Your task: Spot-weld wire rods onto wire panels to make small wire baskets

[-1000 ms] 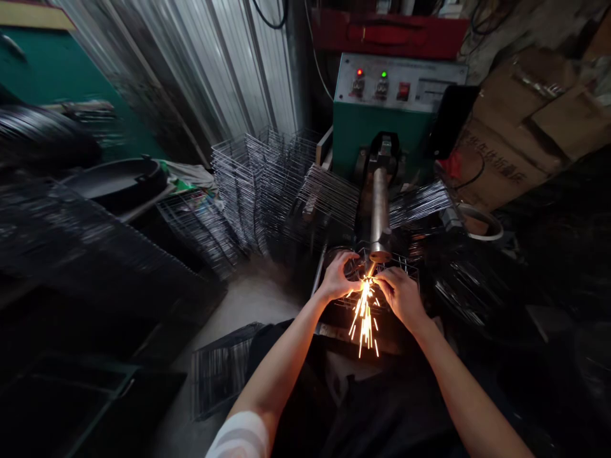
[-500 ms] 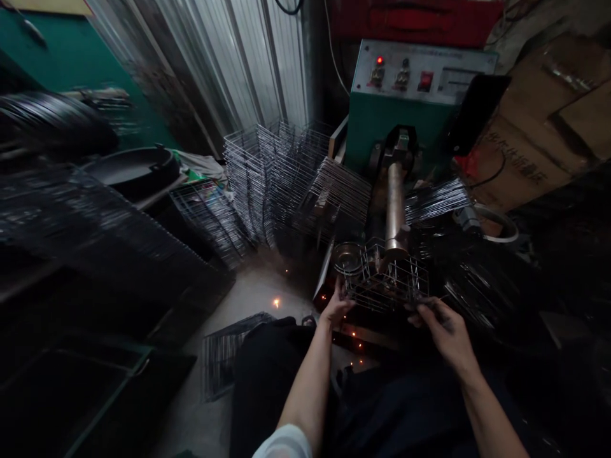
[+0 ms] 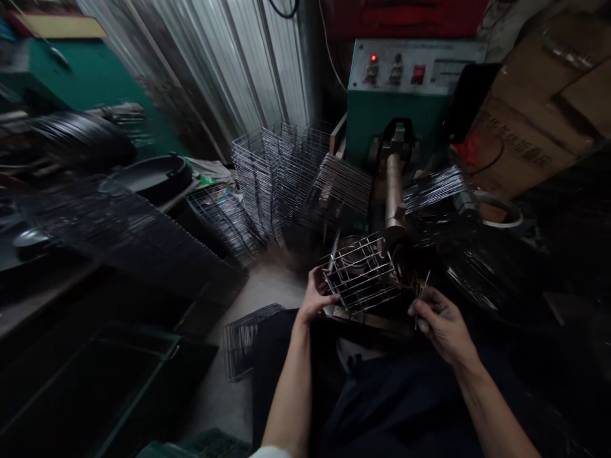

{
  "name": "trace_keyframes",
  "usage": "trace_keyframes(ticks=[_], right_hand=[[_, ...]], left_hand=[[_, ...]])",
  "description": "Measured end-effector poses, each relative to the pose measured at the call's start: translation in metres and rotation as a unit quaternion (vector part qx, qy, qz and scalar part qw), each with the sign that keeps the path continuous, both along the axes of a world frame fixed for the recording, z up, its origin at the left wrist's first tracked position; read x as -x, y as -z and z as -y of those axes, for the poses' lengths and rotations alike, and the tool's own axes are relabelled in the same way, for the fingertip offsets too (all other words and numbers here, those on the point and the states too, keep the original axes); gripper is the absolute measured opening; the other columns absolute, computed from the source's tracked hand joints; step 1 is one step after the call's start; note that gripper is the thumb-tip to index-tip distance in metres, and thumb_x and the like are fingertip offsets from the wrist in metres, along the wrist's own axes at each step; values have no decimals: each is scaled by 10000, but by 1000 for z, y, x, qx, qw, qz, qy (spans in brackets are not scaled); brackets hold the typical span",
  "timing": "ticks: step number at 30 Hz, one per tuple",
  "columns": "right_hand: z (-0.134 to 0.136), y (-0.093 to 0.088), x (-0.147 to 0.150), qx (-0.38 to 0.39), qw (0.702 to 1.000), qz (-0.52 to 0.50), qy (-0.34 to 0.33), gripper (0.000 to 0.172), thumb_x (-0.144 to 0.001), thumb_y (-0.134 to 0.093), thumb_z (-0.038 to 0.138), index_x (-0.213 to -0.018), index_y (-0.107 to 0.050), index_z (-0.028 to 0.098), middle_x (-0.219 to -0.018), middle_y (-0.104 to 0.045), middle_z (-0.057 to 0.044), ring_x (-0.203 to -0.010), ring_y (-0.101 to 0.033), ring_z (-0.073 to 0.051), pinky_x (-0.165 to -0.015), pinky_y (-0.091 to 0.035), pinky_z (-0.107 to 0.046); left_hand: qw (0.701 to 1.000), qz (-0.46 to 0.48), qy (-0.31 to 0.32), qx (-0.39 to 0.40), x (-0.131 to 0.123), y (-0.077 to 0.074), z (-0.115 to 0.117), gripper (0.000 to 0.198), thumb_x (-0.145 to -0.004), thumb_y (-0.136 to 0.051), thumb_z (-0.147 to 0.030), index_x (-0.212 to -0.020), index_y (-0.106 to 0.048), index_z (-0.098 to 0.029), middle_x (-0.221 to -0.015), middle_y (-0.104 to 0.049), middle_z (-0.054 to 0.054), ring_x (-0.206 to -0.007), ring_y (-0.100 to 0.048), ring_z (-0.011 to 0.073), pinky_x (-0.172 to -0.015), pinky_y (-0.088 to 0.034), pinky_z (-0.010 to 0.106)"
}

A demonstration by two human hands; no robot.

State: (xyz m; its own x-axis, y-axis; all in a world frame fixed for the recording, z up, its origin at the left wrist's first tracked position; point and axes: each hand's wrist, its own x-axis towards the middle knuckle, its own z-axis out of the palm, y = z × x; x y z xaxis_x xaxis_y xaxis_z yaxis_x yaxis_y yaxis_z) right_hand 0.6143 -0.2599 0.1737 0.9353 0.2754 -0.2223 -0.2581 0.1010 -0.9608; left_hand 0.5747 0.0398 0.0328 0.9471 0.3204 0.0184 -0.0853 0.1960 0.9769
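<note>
My left hand [image 3: 319,296] grips the left side of a small wire basket [image 3: 365,273], thumb on its near edge. The basket is tilted, its grid facing up toward me, just below the machine's round metal electrode arm [image 3: 394,197]. To the right of the basket, my right hand [image 3: 442,321] pinches a short thin metal rod [image 3: 424,289] that points upward. The rod is apart from the basket. Behind the electrode arm stands the green machine [image 3: 382,117] with a lit red lamp on its panel.
Nested wire baskets [image 3: 260,184] are piled left of the machine. A bundle of metal rods [image 3: 434,194] lies right of the electrode arm. Another wire basket stack [image 3: 243,343] sits on the floor by my leg. Cardboard boxes [image 3: 520,140] stand at the right.
The basket has come out from under the electrode arm, shifted left and tipped over toward me. My right hand has left its side and now shows a rod. The flying sparks are gone.
</note>
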Motion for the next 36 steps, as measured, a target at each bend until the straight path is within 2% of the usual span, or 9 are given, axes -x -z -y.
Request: trace_keyframes(ticks=[3,6,11,16,21,23,26,31,36], right_hand=[[7,-10,8,-8,999,-27,-38,454,-671,-877,446,-845,-537,201,-638,-653,4,-361,-419,-42,-344,-264,-151],[12,-15,13,-27,995,-42,-88,385,-719,-852,405,-892,-573,205,-649,-652,1,-376,-398,-33,-361,-251,-143],[14,-9,17,-98,982,-70,-143,254,-777,-806,358,-899,-656,194,-676,-635,-3,-435,-401,-31,-395,-291,-132],[26,1,20,-136,973,-43,-179,386,-798,-764,485,-1037,-739,183,-945,-717,-105,-735,-660,-163,-661,-558,-271],[27,12,9,69,969,138,-192,283,-935,-627,423,-1094,-747,222,-1038,-736,-91,-875,-704,-214,-808,-576,-358],[21,16,1,171,931,281,-156,242,-973,-574,366,-1029,-759,220,-987,-742,-73,-892,-694,-219,-826,-565,-370],[12,23,-10,278,833,454,-148,232,-978,-560,249,-1136,-725,207,-1035,-741,-77,-984,-658,-245,-880,-541,-407],[5,32,-12,396,704,565,-167,439,-953,-503,81,-1378,-578,160,-1267,-679,-109,-1096,-614,-293,-908,-533,-478],[2,40,-8,386,681,603,-152,543,-918,-438,-8,-1426,-535,158,-1299,-664,-103,-1090,-623,-264,-938,-537,-449]], left_hand=[[996,22,14,-91,35,-35,-23,1060,-498,-926,-399,-1357,-313,-307,-1447,-450,132,-1343,-489,298,-1108,-423,466],[992,39,50,-111,53,-56,-17,949,-531,-911,-373,-1295,-349,-357,-1419,-512,98,-1325,-521,282,-1124,-405,499],[974,11,94,-206,34,-57,29,685,-522,-907,-290,-1118,-576,-226,-1461,-488,145,-1353,-498,330,-1138,-391,459],[930,18,62,-361,3,-58,62,736,-522,-904,-351,-1183,-599,-238,-1441,-519,132,-1310,-536,333,-1088,-443,459],[912,34,65,-404,-10,-68,79,733,-519,-907,-388,-1174,-605,-256,-1452,-515,121,-1298,-543,344,-1069,-460,475],[910,42,63,-407,-14,-71,86,729,-514,-908,-384,-1164,-607,-253,-1441,-526,125,-1307,-535,349,-1089,-442,494],[909,54,56,-408,-20,-73,96,722,-517,-902,-365,-1161,-599,-247,-1434,-536,124,-1319,-528,343,-1121,-409,507],[925,70,41,-372,-26,-69,102,715,-523,-895,-373,-1155,-591,-233,-1431,-540,137,-1322,-531,329,-1110,-431,479],[939,86,22,-333,-28,-61,99,699,-538,-878,-331,-1164,-585,-229,-1440,-528,131,-1330,-524,319,-1099,-449,451]])
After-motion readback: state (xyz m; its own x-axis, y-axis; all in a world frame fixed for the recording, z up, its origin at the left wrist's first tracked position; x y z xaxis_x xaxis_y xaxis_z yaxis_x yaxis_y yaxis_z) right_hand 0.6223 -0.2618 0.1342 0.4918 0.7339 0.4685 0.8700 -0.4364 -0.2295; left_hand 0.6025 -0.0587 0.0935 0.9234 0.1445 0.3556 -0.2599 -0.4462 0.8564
